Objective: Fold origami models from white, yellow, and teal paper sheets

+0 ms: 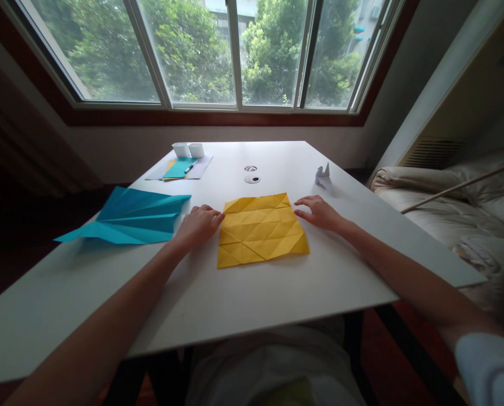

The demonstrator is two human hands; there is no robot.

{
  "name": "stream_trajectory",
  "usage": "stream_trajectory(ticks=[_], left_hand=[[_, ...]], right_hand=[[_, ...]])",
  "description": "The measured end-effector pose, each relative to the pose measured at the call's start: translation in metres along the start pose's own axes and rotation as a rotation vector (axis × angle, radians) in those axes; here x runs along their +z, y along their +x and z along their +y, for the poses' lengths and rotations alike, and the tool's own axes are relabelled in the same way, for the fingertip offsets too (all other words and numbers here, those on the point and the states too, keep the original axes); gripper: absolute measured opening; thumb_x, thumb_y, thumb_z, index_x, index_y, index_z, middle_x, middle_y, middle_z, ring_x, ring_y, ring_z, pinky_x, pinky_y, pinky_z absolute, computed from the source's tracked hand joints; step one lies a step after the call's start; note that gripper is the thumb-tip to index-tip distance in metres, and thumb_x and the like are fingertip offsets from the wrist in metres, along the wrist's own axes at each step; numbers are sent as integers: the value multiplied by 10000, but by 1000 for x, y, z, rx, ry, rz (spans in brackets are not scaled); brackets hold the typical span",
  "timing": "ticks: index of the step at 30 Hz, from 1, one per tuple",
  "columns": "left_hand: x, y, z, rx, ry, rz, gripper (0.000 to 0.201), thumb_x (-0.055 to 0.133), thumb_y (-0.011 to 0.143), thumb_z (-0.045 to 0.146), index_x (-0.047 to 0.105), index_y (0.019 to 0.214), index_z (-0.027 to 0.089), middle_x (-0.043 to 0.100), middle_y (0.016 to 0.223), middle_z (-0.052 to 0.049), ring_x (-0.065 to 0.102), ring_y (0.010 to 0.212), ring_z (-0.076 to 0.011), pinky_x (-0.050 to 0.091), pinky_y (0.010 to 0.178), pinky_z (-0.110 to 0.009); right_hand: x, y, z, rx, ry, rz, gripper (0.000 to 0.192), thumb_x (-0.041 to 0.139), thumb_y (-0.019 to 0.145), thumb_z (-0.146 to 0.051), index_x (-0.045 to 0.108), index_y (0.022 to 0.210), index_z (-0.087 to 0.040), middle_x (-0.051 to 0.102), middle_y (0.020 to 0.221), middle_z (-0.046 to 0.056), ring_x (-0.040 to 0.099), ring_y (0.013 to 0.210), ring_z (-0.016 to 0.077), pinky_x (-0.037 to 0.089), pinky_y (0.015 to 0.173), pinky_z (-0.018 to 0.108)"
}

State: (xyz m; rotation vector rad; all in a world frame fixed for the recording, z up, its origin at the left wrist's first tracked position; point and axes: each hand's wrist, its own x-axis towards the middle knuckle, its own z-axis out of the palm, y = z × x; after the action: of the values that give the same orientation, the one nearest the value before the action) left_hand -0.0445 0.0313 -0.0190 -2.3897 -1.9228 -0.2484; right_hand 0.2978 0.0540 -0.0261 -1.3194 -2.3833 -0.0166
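The left hand (199, 225), fingers bent, touches the left edge of one yellow creased paper sheet (260, 230); whether it grips, I cannot tell. The right hand (319, 213), fingers loosely spread and holding nothing, is just beside the right edge. The sheet lies unfolded, its longer visible span left-to-right. Left of it: one large teal creased paper (137, 219). Beyond it: two round discs (252, 180), markings too small to read. Beyond-right: one white folded-paper figure (323, 177). Beyond-left: two white boxes (196, 150), one pen (188, 168).

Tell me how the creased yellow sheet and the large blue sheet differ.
The yellow sheet has many crisscrossing creases; the large blue sheet shows a few long folds. The yellow sheet lies nearly flat; the large blue sheet rises in ridges. Both are creased paper on the white table.
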Motion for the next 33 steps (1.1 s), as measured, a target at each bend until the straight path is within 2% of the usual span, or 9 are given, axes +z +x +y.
stream_trajectory(ticks=[5,11,14,17,21,23,27,30,33], left_hand=[[8,2,8,-86,-190,23,461,320,856,474,636,1069,215,578,1178,-103,492,1097,-295,399,886,-427],[2,0,12,-134,-594,26,512,509,745,422,538,1172,141,629,1067,-106,595,918,-223,472,788,-326],[-1,-1,11,-127,-678,2,531,570,693,361,524,1188,173,663,919,-62,620,816,-201,488,738,-314],[-4,-2,11,-116,-735,-25,561,607,660,316,520,1198,185,666,824,-34,625,769,-196,494,721,-321],[-11,-4,14,-189,-905,-87,654,652,628,261,464,1245,152,669,844,-53,631,781,-202,512,676,-311],[-13,-3,14,-241,-979,-91,651,673,622,257,473,1230,137,675,876,-72,635,804,-207,518,685,-314],[-13,-1,10,-245,-1008,-64,428,688,634,287,613,1032,149,683,940,-84,635,850,-219,520,746,-351],[-12,1,6,-175,-967,-53,286,684,641,330,672,872,161,683,979,-72,620,906,-228,494,817,-378],[-13,3,1,-67,-849,-30,301,665,649,389,693,861,176,688,967,-64,609,914,-234,464,851,-387]], right_hand=[[13,2,10,-22,35,-90,390,548,793,-391,620,1088,-145,595,1173,134,528,1097,280,385,950,423],[11,2,8,68,256,-99,400,638,718,-351,582,1072,-173,621,1121,98,563,1048,243,421,911,389],[8,0,4,116,423,-96,429,666,682,-320,539,1062,-167,639,1059,84,587,996,215,446,870,363],[7,-1,0,172,488,-88,487,677,663,-281,495,1098,-161,669,918,51,616,887,194,459,829,350],[8,0,0,208,483,-71,536,647,678,-225,471,1180,-161,671,816,21,625,785,175,470,775,322],[8,2,2,193,455,-81,422,617,692,-220,549,1103,-157,674,831,33,623,786,180,474,753,312],[6,3,3,117,458,-116,170,559,728,-228,652,858,-171,684,907,37,622,827,186,472,756,305],[3,3,3,79,462,-100,140,560,731,-233,661,808,-174,691,870,32,629,796,178,471,742,295],[0,2,2,12,395,-56,142,563,740,-247,668,805,-177,690,850,38,623,774,177,465,731,296]])
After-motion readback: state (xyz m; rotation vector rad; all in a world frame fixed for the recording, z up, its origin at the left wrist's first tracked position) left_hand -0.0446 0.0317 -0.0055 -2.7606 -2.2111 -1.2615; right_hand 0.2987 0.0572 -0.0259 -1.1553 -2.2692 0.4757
